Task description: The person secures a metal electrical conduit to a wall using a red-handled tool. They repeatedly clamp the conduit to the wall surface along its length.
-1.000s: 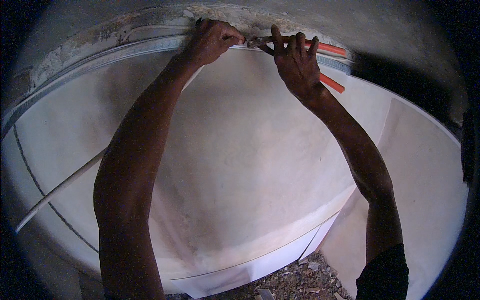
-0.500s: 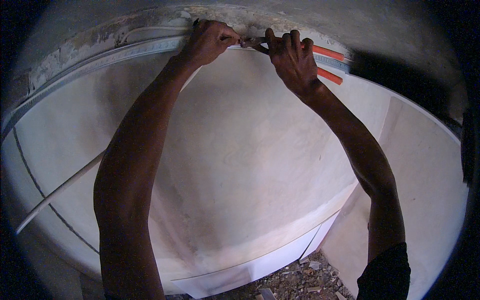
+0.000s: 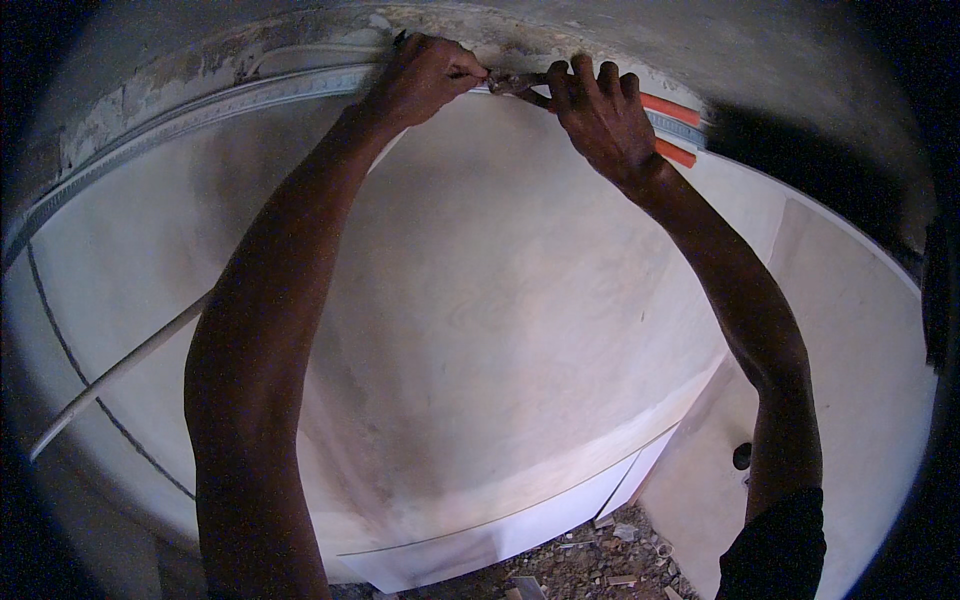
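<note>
High on the wall, just under the ceiling, both my arms reach up. My right hand (image 3: 608, 120) is wrapped around pliers with orange handles (image 3: 672, 108), whose dark jaws point left toward my other hand. My left hand (image 3: 425, 78) is closed in a pinch right at the jaw tips. What sits between its fingers and the jaws is too small and dark to make out. Behind both hands runs a pale ribbed metal strip (image 3: 270, 93) along the top of the wall. A narrow white piece shows beneath my left wrist.
A pale smooth wall (image 3: 520, 270) fills the middle, with another wall (image 3: 800, 330) meeting it at the right. A thin rod (image 3: 120, 378) slants behind my left forearm. White panels (image 3: 500, 540) lie low down, beside rubble (image 3: 610, 560) on the floor. The grey ceiling (image 3: 600, 25) is close above.
My right hand has shifted a little to the right with the pliers, and less of their handles shows. My left hand has moved slightly right, still pinching. A small dark round thing now shows by my right elbow.
</note>
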Motion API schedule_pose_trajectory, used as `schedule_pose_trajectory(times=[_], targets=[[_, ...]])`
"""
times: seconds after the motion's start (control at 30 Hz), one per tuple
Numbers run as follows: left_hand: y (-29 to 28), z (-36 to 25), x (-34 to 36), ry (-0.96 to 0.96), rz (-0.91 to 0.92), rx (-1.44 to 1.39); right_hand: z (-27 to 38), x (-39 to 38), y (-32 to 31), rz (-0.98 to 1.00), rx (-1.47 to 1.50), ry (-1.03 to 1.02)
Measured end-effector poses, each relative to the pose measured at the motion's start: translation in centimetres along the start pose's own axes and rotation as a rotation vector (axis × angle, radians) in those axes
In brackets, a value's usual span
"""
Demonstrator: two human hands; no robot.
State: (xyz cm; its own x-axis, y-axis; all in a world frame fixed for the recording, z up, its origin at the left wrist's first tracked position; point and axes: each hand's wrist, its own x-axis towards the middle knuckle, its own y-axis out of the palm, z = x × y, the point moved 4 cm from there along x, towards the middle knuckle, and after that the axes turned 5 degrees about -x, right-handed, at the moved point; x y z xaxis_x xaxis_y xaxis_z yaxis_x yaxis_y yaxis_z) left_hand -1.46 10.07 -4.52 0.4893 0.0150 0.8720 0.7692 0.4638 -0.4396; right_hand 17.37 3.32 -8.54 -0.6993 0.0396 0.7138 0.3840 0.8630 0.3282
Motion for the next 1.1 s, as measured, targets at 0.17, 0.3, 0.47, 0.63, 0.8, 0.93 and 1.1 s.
schedule_pose_trajectory(times=[0.17, 0.3, 0.47, 0.63, 0.8, 0.93, 1.1], targets=[[0.0, 0.3, 0.2, 0.08, -0.031, 0.06, -0.6, 0.4, 1.2, 0.263, 0.24, 0.009], [0.1, -0.5, 0.2, 0.107, -0.024, 0.071, -1.3, 1.2, 2.1, 0.561, 0.65, 0.053], [-0.6, -0.5, 0.1, 0.127, -0.035, 0.092, -1.6, 2.1, 1.8, 1.133, 1.212, 0.288], [0.3, -1.0, 0.5, 0.152, -0.065, 0.054, -2.7, 0.8, 1.4, 1.301, 1.718, 0.409], [-1.0, -0.4, -0.7, 0.164, -0.058, 0.177, -0.3, 2.1, 2.6, 1.095, 1.616, 0.298], [0.9, -1.0, 0.6, 0.184, -0.108, 0.071, -2.0, 0.8, 0.5, 1.247, 1.695, 0.376], [0.6, -0.6, 0.2, 0.221, -0.101, 0.125, -1.4, -0.2, 0.4, 1.248, 1.575, 0.375]])
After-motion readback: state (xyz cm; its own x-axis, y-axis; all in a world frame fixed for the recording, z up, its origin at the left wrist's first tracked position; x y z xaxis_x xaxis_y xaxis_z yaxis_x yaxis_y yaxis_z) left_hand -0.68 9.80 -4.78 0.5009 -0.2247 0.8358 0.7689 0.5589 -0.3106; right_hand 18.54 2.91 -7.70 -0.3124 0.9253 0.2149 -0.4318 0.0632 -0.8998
